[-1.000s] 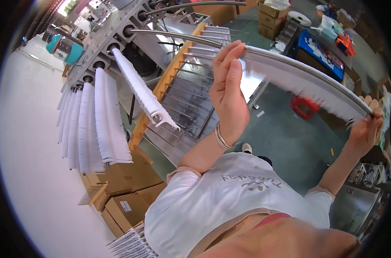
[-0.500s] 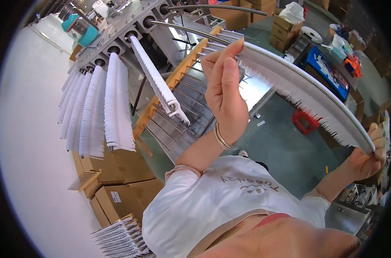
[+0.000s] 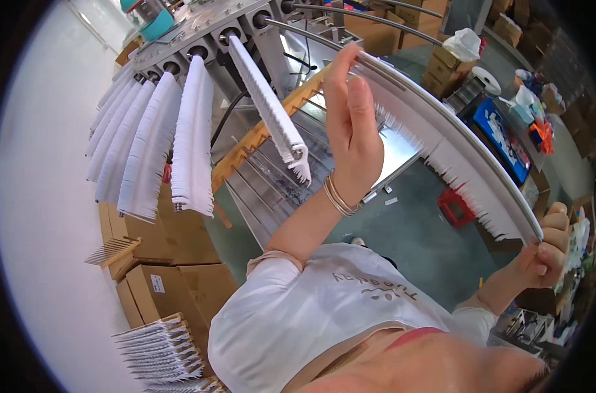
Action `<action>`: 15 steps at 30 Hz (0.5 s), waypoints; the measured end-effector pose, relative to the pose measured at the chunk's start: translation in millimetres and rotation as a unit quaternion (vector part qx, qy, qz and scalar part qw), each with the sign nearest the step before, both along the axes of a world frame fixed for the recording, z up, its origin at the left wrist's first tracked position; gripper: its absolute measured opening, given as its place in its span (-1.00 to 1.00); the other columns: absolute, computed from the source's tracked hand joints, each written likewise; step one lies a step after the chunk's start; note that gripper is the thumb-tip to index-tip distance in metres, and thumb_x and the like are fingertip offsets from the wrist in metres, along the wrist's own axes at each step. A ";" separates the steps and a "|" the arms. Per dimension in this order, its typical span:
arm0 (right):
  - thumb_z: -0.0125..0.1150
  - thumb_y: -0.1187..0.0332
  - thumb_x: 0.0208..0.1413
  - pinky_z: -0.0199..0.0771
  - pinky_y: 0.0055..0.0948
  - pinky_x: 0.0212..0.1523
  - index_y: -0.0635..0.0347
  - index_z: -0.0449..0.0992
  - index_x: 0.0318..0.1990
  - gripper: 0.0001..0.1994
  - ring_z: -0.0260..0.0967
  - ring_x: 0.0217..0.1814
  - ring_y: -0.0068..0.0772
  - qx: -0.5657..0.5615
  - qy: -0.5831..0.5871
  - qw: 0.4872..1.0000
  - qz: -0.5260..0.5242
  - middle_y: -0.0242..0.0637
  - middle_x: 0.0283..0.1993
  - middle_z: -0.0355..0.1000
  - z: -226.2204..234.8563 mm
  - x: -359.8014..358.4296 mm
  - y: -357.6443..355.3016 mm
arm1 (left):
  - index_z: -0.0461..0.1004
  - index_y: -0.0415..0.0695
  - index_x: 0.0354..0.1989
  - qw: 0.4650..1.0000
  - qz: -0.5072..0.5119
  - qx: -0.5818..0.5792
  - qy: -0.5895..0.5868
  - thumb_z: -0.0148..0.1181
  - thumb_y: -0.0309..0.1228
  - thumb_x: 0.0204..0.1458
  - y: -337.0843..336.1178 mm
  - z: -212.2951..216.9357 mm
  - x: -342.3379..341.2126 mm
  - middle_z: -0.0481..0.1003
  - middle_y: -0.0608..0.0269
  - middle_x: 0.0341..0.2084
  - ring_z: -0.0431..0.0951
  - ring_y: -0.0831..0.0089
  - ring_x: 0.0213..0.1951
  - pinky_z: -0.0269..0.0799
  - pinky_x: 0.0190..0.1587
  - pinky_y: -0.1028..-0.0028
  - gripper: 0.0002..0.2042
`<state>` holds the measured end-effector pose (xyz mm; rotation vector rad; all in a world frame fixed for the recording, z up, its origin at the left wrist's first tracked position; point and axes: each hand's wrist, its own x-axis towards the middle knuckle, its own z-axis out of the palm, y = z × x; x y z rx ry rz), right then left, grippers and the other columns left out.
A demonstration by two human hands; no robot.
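Observation:
A long white fringed strip stretches along a metal rod on my right, its fringe hanging toward me. My left hand is at the end nearer the machine, fingers pointing up and closed on the strip's upper edge. At the outer end my right hand grips the strip's tip between curled fingers and thumb. The rod comes out of the machine and passes behind my left fingers. Left of my hands, another rod carries a rolled white fringed strip, and several more white strips hang from further rods.
A metal machine frame spans the top. Below it, a wooden rack with thin rods lies over a metal surface. Cardboard boxes and a rack of fringed pieces stand lower left. A red container is on the floor.
The view has shifted, and the machine sits further right in it. Ridges visible along the strip's upper edge before are now mostly covered by a smooth white edge. Both hands keep their hold.

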<state>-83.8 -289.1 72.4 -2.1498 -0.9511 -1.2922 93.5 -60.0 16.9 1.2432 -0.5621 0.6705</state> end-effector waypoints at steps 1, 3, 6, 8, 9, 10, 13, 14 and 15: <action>0.00 0.06 0.13 0.00 -0.30 -0.47 0.16 0.39 -0.31 -0.68 0.16 -0.52 -0.37 -0.013 -0.004 1.000 0.009 -0.32 -0.50 0.28 0.4 6.0 4.4 | 0.12 -0.28 0.19 0.998 -0.039 -0.020 0.042 -0.36 -0.24 0.26 1.1 2.5 -1.6 0.20 0.09 0.10 0.21 0.41 0.08 0.02 0.14 0.52 -0.56; 0.04 0.12 0.11 0.06 -0.26 -0.48 0.28 0.39 -0.33 -0.66 0.23 -0.50 -0.30 -0.047 0.002 0.998 0.035 -0.19 -0.47 0.33 4.9 18.7 9.0 | 0.06 -0.29 0.21 0.999 -0.019 -0.043 0.025 -0.36 -0.23 0.26 -2.3 -2.3 5.2 0.14 0.07 0.15 0.15 0.37 0.15 -0.04 0.19 0.49 -0.54; 0.11 0.19 0.06 0.17 -0.19 -0.38 0.35 0.42 -0.37 -0.69 0.29 -0.45 -0.21 -0.049 0.023 0.998 0.044 -0.12 -0.42 0.37 10.8 47.4 25.3 | -0.10 -0.33 0.25 0.998 -0.006 -0.055 0.019 -0.35 -0.19 0.25 -1.0 -12.3 10.1 -0.02 -0.03 0.24 -0.04 0.27 0.27 -0.19 0.26 0.42 -0.48; 0.13 0.22 0.04 0.22 -0.12 -0.30 0.38 0.44 -0.36 -0.70 0.31 -0.42 -0.19 -0.060 0.025 0.997 0.045 -0.11 -0.40 0.38 13.7 67.0 37.2 | -0.21 -0.37 0.27 0.998 -0.015 -0.046 0.030 -0.33 -0.17 0.25 -1.5 -19.3 8.8 -0.12 -0.09 0.27 -0.18 0.21 0.32 -0.28 0.28 0.38 -0.42; 0.20 0.30 -0.01 0.24 -0.11 -0.23 0.39 0.45 -0.32 -0.74 0.33 -0.38 -0.18 -0.074 0.025 0.996 0.051 -0.11 -0.38 0.39 14.4 77.5 41.6 | -0.22 -0.37 0.27 0.999 0.011 -0.022 0.044 -0.33 -0.17 0.25 -3.1 -22.8 7.8 -0.16 -0.11 0.28 -0.21 0.17 0.32 -0.30 0.29 0.35 -0.42; 0.22 0.34 -0.03 0.24 -0.13 -0.21 0.39 0.45 -0.31 -0.76 0.34 -0.37 -0.18 -0.068 0.033 0.995 0.060 -0.12 -0.38 0.40 14.3 87.7 46.7 | -0.24 -0.37 0.27 0.998 0.038 0.003 0.059 -0.34 -0.18 0.25 -3.9 -25.9 6.1 -0.20 -0.13 0.28 -0.24 0.14 0.33 -0.32 0.29 0.33 -0.42; 0.24 0.45 -0.05 0.25 -0.23 -0.19 0.37 0.45 -0.30 -0.82 0.34 -0.34 -0.23 -0.065 0.043 0.993 0.092 -0.16 -0.38 0.41 13.8 119.8 61.5 | -0.25 -0.39 0.27 0.996 0.054 0.027 0.064 -0.31 -0.18 0.24 -1.8 -38.8 -0.4 -0.22 -0.18 0.28 -0.29 0.07 0.33 -0.36 0.29 0.29 -0.40; 0.23 0.46 -0.04 0.24 -0.24 -0.20 0.36 0.44 -0.30 -0.83 0.34 -0.34 -0.26 -0.036 0.062 0.992 0.107 -0.17 -0.37 0.42 11.3 125.1 61.9 | -0.25 -0.39 0.27 0.996 0.055 0.027 0.064 -0.31 -0.18 0.24 -2.4 -41.0 -4.7 -0.22 -0.18 0.28 -0.29 0.07 0.33 -0.36 0.29 0.29 -0.40; 0.22 0.47 -0.02 0.24 -0.25 -0.20 0.35 0.43 -0.29 -0.83 0.34 -0.35 -0.28 -0.007 0.081 0.989 0.122 -0.17 -0.37 0.42 8.0 127.8 62.3 | -0.25 -0.40 0.27 0.995 0.050 0.052 0.065 -0.29 -0.18 0.23 -3.2 -43.1 -9.9 -0.22 -0.19 0.28 -0.29 0.05 0.33 -0.36 0.29 0.27 -0.39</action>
